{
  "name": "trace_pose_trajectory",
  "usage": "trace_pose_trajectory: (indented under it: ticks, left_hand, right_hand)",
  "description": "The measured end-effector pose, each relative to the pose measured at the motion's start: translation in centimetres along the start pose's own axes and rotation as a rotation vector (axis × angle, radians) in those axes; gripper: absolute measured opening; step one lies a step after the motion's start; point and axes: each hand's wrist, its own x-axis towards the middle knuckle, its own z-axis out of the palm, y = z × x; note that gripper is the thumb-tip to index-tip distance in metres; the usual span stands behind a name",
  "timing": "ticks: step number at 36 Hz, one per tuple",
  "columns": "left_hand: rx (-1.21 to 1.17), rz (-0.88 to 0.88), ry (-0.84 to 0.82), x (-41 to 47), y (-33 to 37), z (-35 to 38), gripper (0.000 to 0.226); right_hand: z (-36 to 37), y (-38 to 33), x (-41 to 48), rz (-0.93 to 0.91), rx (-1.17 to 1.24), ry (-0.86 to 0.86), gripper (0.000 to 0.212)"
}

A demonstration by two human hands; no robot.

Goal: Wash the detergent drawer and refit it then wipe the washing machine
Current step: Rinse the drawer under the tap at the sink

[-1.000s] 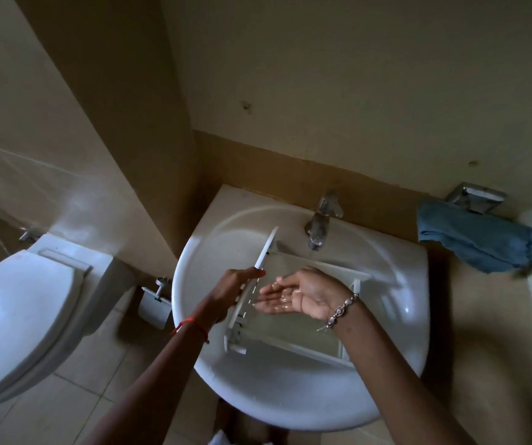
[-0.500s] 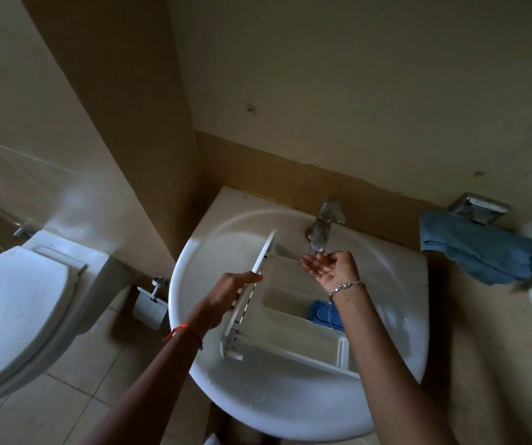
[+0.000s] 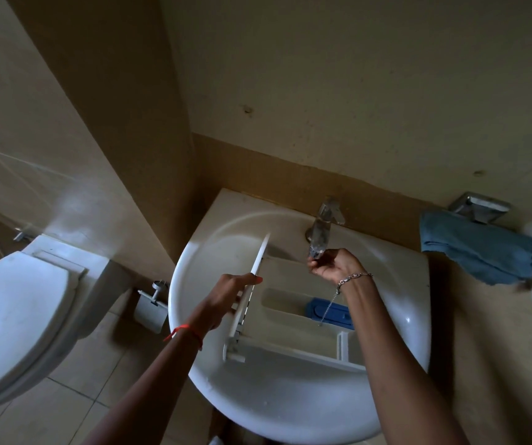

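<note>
Bathroom sink (image 3: pixel 258 396): left hand (image 3: pixel 226 297) grips detergent drawer (image 3: pixel 290 329) by front panel, right hand (image 3: pixel 332 268) cupped, empty, under tap (image 3: pixel 325 216) — drawer likely light, rigid, wet-slippery plastic.

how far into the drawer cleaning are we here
Done: the detergent drawer is out of the machine and sits in the sink. In hand: the left hand grips its front panel while the right hand cups under the tap, so washing is under way. Left: refitting and wiping; the blue cloth lies untouched.
</note>
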Motion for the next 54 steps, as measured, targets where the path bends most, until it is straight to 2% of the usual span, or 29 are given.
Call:
trace_pose_trajectory:
  ticks: [4, 10, 14, 16, 18, 24, 29, 32, 36, 39, 42, 44, 46, 47, 50, 54]
  left_hand:
    - [0.046, 0.01, -0.018, 0.1, -0.2, 0.4, 0.019]
    - [0.062, 0.02, -0.025, 0.4, -0.2, 0.9, 0.016]
    - [0.073, 0.035, -0.027, 0.3, -0.1, 1.0, 0.016]
    - [0.071, 0.043, -0.028, 0.2, -0.1, 1.1, 0.014]
    - [0.072, 0.047, -0.025, 0.2, -0.1, 1.1, 0.015]
    - [0.083, 0.055, -0.034, 0.1, -0.2, 0.9, 0.015]
    - [0.103, 0.065, -0.052, -0.9, 0.3, 0.6, 0.039]
    - [0.121, 0.078, -0.051, -1.5, 0.5, 0.3, 0.04]
    - [0.137, 0.095, -0.018, -2.2, 0.7, -0.3, 0.05]
    - [0.141, 0.105, 0.014, -2.8, 1.2, -0.8, 0.056]
    - [0.172, 0.143, 0.025, -3.6, 1.8, -1.0, 0.066]
    - [0.199, 0.169, 0.041, -4.1, 2.4, -1.1, 0.06]
    - [0.228, 0.184, 0.058, -4.3, 2.8, -1.2, 0.057]
    - [0.246, 0.194, 0.06, -4.4, 2.9, -1.2, 0.064]
    - [0.321, 0.273, 0.051, -4.8, 3.3, -1.5, 0.076]
    - [0.478, 0.363, 0.054, -5.5, 4.1, -1.5, 0.09]
  right_hand:
    - [-1.8, -0.6, -0.1, 0.036, -0.05, 0.02, 0.035]
    - [-2.8, 1.5, -2.9, 0.159, -0.209, -0.142, 0.037]
    - [-0.7, 3.2, -4.2, 0.099, -0.258, -0.28, 0.031]
    - [0.6, 3.7, -4.4, 0.029, -0.292, -0.289, 0.023]
    - [1.6, 4.1, -4.3, -0.039, -0.3, -0.258, 0.019]
    - [1.0, 4.1, -3.9, -0.196, -0.309, -0.121, 0.024]
    - [-1.9, 3.5, -4.7, -0.347, -0.4, 0.027, 0.02]
    - [-3.8, 2.9, -5.5, -0.512, -0.56, 0.2, 0.015]
    - [-6.6, 2.6, -5.8, -0.706, -0.828, 0.481, 0.022]
    - [-8.2, 2.8, -5.2, -0.606, -0.902, 0.5, 0.024]
    - [-8.7, 3.6, -4.7, -0.423, -0.808, 0.349, 0.025]
    - [-8.6, 4.3, -4.5, -0.342, -0.75, 0.259, 0.018]
    - [-8.3, 5.1, -4.6, -0.297, -0.703, 0.198, 0.008]
    - [-8.1, 5.4, -4.8, -0.288, -0.692, 0.181, 0.001]
    - [-7.9, 5.8, -5.1, -0.261, -0.648, 0.191, 0.018]
    - [-8.2, 6.1, -5.8, -0.235, -0.582, 0.186, 0.012]
